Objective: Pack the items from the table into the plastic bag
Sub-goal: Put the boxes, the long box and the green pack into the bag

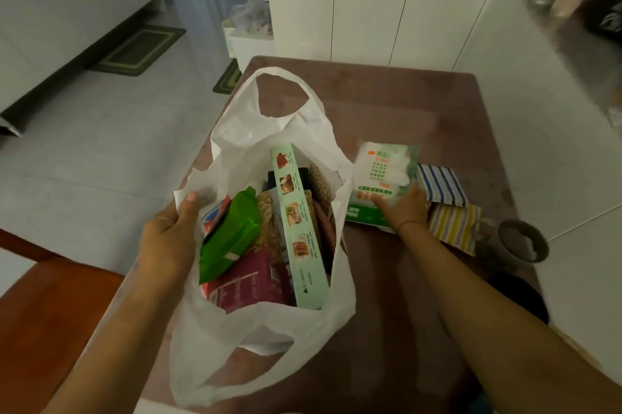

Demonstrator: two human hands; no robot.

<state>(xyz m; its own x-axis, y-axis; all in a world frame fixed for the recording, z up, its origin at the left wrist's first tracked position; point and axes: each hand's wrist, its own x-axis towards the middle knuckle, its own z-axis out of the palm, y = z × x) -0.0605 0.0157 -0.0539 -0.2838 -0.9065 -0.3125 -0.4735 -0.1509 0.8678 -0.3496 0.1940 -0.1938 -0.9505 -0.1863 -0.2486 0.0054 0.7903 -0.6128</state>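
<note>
On a mauve-brown bench (420,104) in a room with a glossy white tiled floor (117,144), white cabinet doors (370,9) are standing behind it and two green bordered mats (138,48) are lying on the tiles to the left. One thin white plastic carrier bag (269,322) is standing open on the near left part of the bench, with one handle loop rising at the back and the other sagging at the front. The left hand (168,238) is gripping the bag's left rim, thumb hooked over the edge, holding the mouth wide. Inside, one long pale-green cardboard box (299,232) is leaning upright, one bright green foil packet (232,232) is lying to its left, one maroon carton (252,285) is sitting below that, and further items are tucked behind, too crowded to count. Just right of the bag, the right hand (402,208) is holding one white-and-green soft packet (380,171) by its near corner, its fingers (382,202) curling over the wrapper. Beside it, two striped cloth pieces are lying on the bench, one blue-and-white (441,184) and one yellow-and-grey (454,225), touching each other. One round grey container (523,242) is sitting near the bench's right edge.
</note>
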